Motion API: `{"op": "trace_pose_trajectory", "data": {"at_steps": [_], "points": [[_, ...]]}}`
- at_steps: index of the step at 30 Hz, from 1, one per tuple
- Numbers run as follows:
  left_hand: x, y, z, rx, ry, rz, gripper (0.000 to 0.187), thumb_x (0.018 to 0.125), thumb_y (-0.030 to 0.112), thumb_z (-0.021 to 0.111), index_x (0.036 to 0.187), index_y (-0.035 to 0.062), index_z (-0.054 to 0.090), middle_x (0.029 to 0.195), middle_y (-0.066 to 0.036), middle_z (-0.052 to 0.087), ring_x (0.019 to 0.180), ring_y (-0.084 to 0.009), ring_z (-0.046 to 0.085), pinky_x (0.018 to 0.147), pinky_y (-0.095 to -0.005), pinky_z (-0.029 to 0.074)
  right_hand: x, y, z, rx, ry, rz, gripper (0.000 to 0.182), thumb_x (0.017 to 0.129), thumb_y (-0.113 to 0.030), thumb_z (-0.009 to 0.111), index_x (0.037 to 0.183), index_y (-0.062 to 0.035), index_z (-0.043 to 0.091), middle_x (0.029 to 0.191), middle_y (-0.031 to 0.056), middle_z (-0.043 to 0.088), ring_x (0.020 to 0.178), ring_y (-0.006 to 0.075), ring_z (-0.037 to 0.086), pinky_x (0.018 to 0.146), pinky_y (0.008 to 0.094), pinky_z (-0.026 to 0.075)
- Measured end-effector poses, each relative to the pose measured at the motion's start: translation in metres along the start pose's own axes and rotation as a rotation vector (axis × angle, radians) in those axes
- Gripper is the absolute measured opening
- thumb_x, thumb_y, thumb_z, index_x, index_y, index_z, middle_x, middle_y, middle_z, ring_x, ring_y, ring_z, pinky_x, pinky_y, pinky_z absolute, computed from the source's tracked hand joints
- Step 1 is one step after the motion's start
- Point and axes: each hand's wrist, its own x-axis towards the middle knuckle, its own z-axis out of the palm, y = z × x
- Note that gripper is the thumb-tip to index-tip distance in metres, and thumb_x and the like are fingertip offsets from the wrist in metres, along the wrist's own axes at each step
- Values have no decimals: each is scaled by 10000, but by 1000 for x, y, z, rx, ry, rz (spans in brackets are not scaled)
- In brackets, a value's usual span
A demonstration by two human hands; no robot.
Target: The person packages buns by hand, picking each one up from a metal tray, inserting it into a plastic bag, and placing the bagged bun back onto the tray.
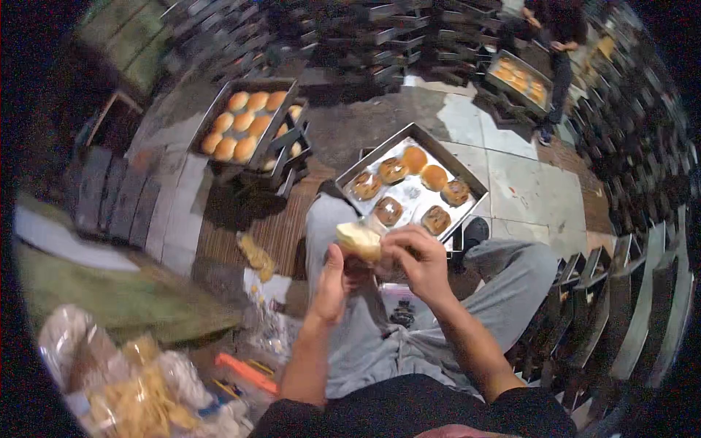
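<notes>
My left hand (pixel 332 285) is wrapped round a bun (pixel 359 241) above my lap, its pale side turned up. What looks like a thin clear plastic bag (pixel 376 221) shows at the bun's far edge. My right hand (pixel 418 261) pinches at the bag on the bun's right side; the fingertips are partly hidden. Just beyond, a metal tray (pixel 473 191) lined with white holds several browned buns (pixel 434 177), some with a shiny wrapped look. On my lap lies a stack of clear printed bags (pixel 400 305).
At the left, a tray of buns (pixel 243 122) sits on another tray. Far right, a person (pixel 566 44) stands by a bun tray (pixel 520 82). Stacked dark trays (pixel 621 306) line the right side. Bags of yellowish pieces (pixel 139 394) and an orange-handled tool (pixel 246 372) lie lower left.
</notes>
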Motion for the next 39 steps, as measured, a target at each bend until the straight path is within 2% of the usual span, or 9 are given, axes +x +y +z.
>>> {"op": "trace_pose_trajectory", "data": {"at_steps": [3,6,10,14,17,27,31,33,39], "points": [[-17,22,-31,750,188,-341,470,1038,465,540,1268,75,666,1277,-169,661,1035,-265,685,822,-373,554,1,14,17,361,58,250,105,890,-4,689,978,19,740,950,104,727,834,165,682,766,301,528],[-18,47,2,971,496,792,218,896,89,729,1108,35,716,976,-115,710,904,-309,667,788,-375,538,13,16,26,325,-2,345,100,897,-17,696,978,4,751,922,100,725,800,144,673,727,284,527],[13,43,-27,988,276,1152,205,918,26,689,1123,33,672,956,-106,699,829,-247,673,704,-323,545,26,-33,20,-85,-72,38,100,867,-56,747,965,-42,760,948,120,703,785,199,683,691,309,536],[-15,48,-20,448,248,726,64,941,61,708,977,22,672,917,-79,679,657,-119,646,511,-244,494,11,-33,7,-342,218,-443,93,828,-38,757,919,-39,736,1037,113,678,862,227,675,723,322,532],[-3,34,-21,619,346,799,100,947,64,701,983,-5,637,911,-84,630,690,-118,650,500,-237,511,9,4,2,314,88,300,60,872,-60,734,883,-1,726,993,93,695,848,159,648,741,289,514],[25,70,-19,1018,444,946,165,915,119,739,881,31,604,798,-115,626,703,-244,602,652,-340,457,71,53,19,474,9,503,206,927,-221,739,912,-25,679,734,18,628,522,73,502,464,252,379],[-28,55,-30,805,567,324,257,937,173,730,803,14,580,681,-41,595,638,-159,606,574,-322,483,2,77,51,711,-87,815,220,1010,-244,641,935,-37,641,740,41,617,467,117,525,404,262,375],[-40,24,-55,588,537,-48,179,950,167,715,950,6,637,824,-42,621,632,-131,607,544,-267,494,-27,96,72,961,-110,972,213,1017,-239,628,926,-46,629,719,30,594,465,123,529,393,269,374],[-41,-34,-12,576,418,270,475,896,57,725,1344,48,568,1319,-171,477,932,-233,656,630,-311,560,-37,85,64,1019,67,1039,424,1047,-434,537,1160,-38,639,986,79,676,848,185,672,661,334,576]]}}
